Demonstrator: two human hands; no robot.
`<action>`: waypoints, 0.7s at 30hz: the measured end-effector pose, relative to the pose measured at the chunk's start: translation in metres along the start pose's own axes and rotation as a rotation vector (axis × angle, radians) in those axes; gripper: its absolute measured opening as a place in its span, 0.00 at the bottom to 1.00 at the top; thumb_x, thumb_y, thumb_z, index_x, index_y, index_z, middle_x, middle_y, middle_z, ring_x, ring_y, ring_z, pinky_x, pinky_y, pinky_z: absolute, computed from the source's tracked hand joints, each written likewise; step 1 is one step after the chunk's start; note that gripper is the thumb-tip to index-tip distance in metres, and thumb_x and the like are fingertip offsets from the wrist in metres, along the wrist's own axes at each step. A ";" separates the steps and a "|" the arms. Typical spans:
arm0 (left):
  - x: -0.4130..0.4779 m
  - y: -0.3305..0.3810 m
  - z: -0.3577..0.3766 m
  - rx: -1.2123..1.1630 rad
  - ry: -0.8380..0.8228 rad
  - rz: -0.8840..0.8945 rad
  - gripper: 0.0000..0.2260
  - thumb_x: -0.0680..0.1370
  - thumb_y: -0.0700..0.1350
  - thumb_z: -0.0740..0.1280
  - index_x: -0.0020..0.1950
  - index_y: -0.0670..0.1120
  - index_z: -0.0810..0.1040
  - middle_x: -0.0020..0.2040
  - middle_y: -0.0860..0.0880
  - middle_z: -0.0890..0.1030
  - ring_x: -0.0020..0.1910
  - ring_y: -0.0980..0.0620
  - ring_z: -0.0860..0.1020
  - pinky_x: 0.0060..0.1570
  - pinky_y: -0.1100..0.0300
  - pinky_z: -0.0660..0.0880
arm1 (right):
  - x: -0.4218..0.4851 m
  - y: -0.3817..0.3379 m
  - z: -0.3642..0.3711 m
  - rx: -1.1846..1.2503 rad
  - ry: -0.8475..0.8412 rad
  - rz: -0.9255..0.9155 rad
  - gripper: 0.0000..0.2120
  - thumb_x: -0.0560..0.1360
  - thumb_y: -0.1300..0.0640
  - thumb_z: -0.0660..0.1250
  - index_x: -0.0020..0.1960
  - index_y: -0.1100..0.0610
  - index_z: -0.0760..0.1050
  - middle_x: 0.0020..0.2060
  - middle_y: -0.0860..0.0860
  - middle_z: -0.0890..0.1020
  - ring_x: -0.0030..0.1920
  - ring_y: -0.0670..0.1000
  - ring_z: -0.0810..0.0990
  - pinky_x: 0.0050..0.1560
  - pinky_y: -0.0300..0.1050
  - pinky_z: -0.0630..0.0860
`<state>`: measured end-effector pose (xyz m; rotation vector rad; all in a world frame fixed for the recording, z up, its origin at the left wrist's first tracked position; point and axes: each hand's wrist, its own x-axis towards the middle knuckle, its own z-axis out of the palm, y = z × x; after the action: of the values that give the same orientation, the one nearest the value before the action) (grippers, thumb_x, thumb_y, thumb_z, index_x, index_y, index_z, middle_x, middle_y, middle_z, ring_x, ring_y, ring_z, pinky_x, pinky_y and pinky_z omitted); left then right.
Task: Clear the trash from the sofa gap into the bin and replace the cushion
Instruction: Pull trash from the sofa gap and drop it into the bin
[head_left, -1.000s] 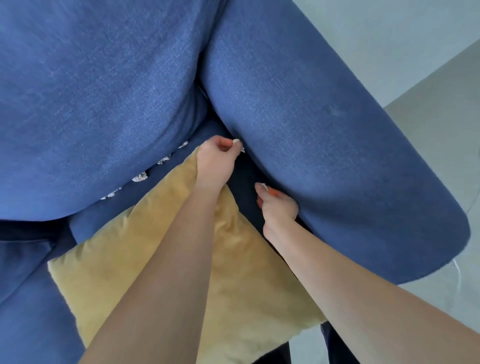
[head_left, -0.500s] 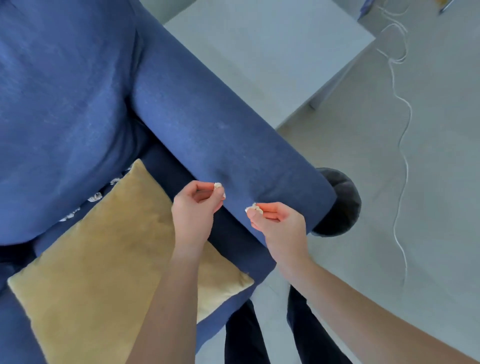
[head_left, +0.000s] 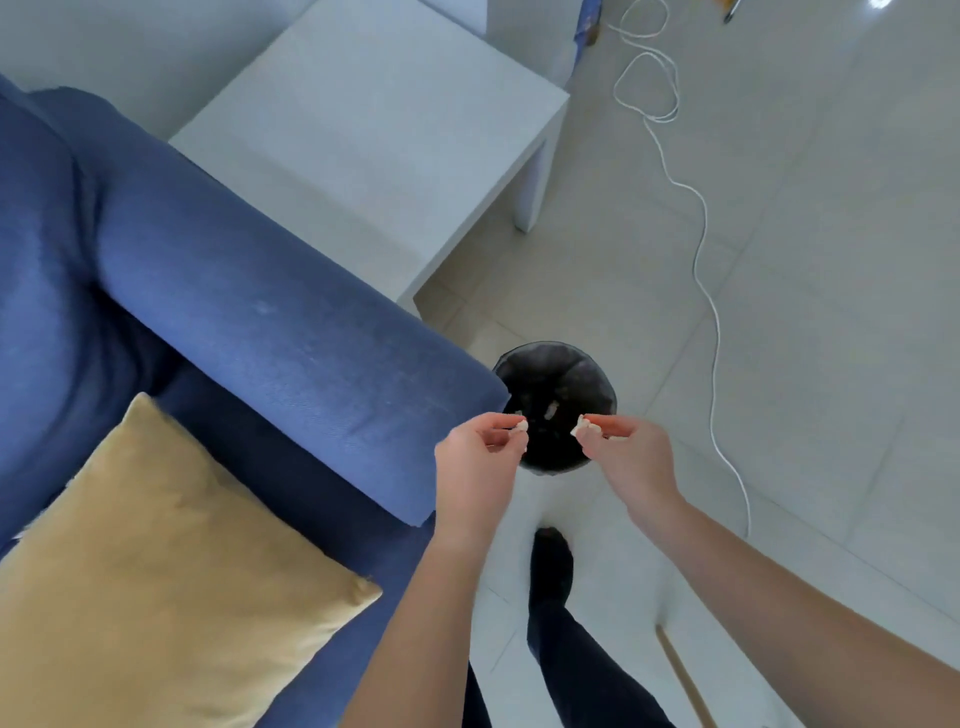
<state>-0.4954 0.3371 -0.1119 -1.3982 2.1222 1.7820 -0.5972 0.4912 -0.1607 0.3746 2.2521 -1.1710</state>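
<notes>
Head view, items as recorded:

1. Your left hand (head_left: 480, 460): held over the near-left edge of the bin (head_left: 555, 358), thumb and forefinger pinched on a small pale scrap (head_left: 520, 426), the other fingers curled under.

2. Your right hand (head_left: 626, 457): held over the near-right edge of the same bin, thumb and forefinger pinched on a second pale scrap (head_left: 579, 427). The two scraps faced each other across a small gap above the bin's mouth.

3. Bin: round, black, dark-lined, standing on the tiled floor (head_left: 831, 312) just beside the front end of the sofa arm (head_left: 270, 312). A few pale bits lay at its bottom; what they were could not be told.

4. Sofa: blue fabric, its arm running from upper left down toward the bin.

5. Cushion (head_left: 156, 587): mustard yellow, lying flat on the seat beside the arm, one corner pointing toward your left forearm. The gap between seat and arm showed only as dark shadow; any contents could not be told.

6. Side table (head_left: 374, 119): pale grey, square, standing behind the sofa arm.

7. Cable (head_left: 704, 244): white, looped near the top and trailing down the floor to the right of the bin, well apart from it.

8. Your leg in dark trousers, with a dark foot (head_left: 551, 558), stood on the floor between your forearms, near the bin.
</notes>
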 end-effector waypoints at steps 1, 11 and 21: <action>0.000 -0.001 0.016 0.065 -0.022 0.009 0.07 0.81 0.46 0.73 0.56 0.53 0.90 0.46 0.58 0.89 0.46 0.64 0.85 0.43 0.75 0.77 | 0.010 0.006 -0.005 -0.027 0.010 0.006 0.08 0.77 0.57 0.77 0.55 0.54 0.89 0.48 0.50 0.90 0.52 0.53 0.89 0.58 0.47 0.83; 0.045 -0.026 0.113 0.263 -0.040 -0.174 0.10 0.85 0.43 0.67 0.61 0.44 0.86 0.50 0.50 0.86 0.53 0.49 0.84 0.55 0.54 0.83 | 0.081 0.035 -0.010 -0.111 -0.032 0.028 0.16 0.78 0.57 0.75 0.65 0.57 0.85 0.58 0.54 0.87 0.60 0.56 0.85 0.63 0.49 0.79; 0.071 -0.045 0.119 0.372 -0.154 -0.289 0.19 0.85 0.38 0.67 0.77 0.42 0.77 0.72 0.42 0.80 0.70 0.43 0.80 0.71 0.52 0.76 | 0.110 0.034 -0.013 -0.076 -0.089 0.080 0.27 0.77 0.60 0.75 0.76 0.56 0.77 0.71 0.55 0.81 0.71 0.54 0.80 0.73 0.51 0.75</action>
<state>-0.5673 0.3932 -0.2250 -1.3370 1.9269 1.2680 -0.6730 0.5202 -0.2432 0.3724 2.1774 -1.0379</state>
